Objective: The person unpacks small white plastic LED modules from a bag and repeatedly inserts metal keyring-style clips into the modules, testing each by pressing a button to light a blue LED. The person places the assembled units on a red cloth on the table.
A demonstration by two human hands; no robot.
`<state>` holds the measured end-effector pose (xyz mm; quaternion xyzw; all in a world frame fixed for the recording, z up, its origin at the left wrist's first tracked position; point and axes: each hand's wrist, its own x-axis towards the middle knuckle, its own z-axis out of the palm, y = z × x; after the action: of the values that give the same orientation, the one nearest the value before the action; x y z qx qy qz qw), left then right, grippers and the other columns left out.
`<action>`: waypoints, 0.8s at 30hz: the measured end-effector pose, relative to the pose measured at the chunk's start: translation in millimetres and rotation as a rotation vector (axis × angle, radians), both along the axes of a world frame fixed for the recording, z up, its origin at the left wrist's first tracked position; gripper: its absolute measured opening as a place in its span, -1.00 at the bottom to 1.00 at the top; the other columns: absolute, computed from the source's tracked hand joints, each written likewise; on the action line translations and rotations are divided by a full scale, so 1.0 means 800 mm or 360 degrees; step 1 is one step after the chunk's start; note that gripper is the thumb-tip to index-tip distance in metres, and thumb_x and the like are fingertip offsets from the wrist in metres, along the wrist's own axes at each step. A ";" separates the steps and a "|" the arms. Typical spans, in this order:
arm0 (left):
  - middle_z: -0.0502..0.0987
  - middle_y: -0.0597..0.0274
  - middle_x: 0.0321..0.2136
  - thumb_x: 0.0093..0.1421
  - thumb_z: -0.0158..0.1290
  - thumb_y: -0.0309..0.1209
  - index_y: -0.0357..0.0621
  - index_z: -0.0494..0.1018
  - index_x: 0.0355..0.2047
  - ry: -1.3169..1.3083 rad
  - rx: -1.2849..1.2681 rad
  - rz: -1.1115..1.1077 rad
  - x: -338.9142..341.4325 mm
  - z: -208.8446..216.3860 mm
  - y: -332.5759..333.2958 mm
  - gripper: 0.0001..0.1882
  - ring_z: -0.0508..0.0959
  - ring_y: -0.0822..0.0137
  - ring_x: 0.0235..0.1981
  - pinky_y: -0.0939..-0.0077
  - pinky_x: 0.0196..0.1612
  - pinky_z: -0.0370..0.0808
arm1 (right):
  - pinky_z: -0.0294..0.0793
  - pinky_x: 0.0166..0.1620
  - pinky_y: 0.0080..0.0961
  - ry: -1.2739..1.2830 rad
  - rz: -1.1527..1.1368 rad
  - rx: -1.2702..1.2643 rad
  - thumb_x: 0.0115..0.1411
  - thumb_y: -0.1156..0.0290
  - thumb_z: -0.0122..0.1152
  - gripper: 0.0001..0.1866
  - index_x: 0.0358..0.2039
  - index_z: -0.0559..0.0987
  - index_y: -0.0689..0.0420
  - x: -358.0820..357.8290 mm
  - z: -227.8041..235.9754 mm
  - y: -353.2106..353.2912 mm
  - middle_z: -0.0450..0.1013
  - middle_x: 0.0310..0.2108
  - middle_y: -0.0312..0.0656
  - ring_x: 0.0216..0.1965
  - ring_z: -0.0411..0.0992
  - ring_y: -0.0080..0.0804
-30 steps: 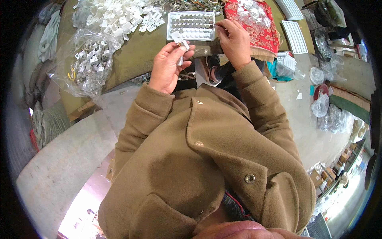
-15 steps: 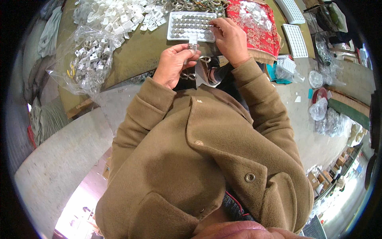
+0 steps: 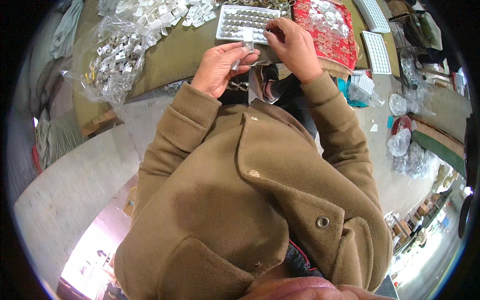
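My left hand is held palm up at the table's near edge and grips a small clear packet between thumb and fingers. My right hand is just to its right, fingers pinched at the corner of a white compartment tray filled with small round grey pieces. Whether the right fingers hold a piece is hidden. Both sleeves are brown coat fabric.
A clear bag of small packets lies at the left of the olive table. Loose white packets sit behind it. A red patterned cloth and two white trays lie to the right. Bags stand on the floor.
My left hand has lifted its packet closer to the tray. My right hand has shifted left from the tray's right edge toward the left hand.
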<state>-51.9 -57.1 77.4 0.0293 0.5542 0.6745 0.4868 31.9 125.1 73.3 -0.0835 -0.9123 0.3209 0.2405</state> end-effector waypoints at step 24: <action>0.59 0.31 -0.26 0.26 0.08 -0.42 -0.16 0.52 -0.13 -0.0150 0.0056 0.0284 0.007 -0.017 -0.016 -0.81 0.57 0.58 -0.33 0.79 -0.33 0.55 | 0.50 -0.33 -0.49 0.0010 0.0235 -0.0079 0.11 0.53 0.23 -0.87 -0.29 0.61 0.20 0.005 -0.002 -0.057 0.53 -0.40 -0.10 -0.37 0.54 -0.18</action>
<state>-46.6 -70.0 64.0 -0.0436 0.5192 0.7254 0.4499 35.6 79.5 72.0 -0.0209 -0.9070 0.3605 0.2169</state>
